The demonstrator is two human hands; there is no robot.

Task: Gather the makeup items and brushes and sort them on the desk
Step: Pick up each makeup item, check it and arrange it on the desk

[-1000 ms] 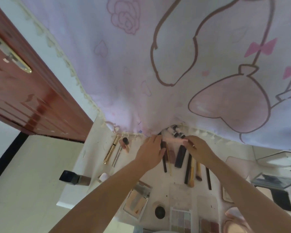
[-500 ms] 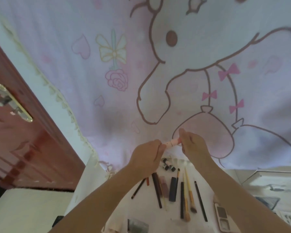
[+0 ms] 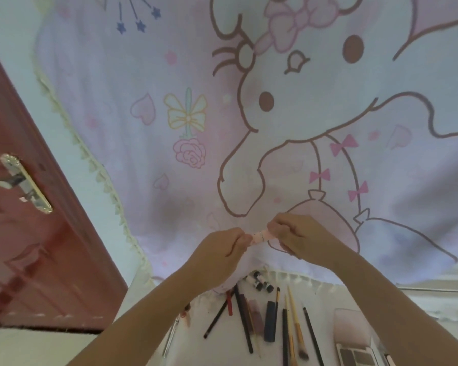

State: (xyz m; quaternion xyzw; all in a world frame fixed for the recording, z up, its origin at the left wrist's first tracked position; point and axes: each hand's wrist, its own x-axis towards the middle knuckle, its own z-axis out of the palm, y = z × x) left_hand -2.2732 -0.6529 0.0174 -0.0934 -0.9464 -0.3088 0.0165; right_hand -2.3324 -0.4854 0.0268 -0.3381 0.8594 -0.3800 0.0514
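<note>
Both hands raised above the desk [image 3: 154, 307] near its far edge. Left hand [image 3: 218, 250] and right hand [image 3: 292, 235] each pinch one end of a small pink tube [image 3: 259, 236], fingers curled. Brushes [image 3: 292, 323] and pencils [image 3: 242, 319] lie in a row below; eyeshadow palette [image 3: 354, 347] toward the right edge. Cartoon curtain [image 3: 249, 128] hangs behind.

Both arms raised; left grip [image 3: 220, 250], right grip [image 3: 288, 236] pinching, fingers curled.
</note>
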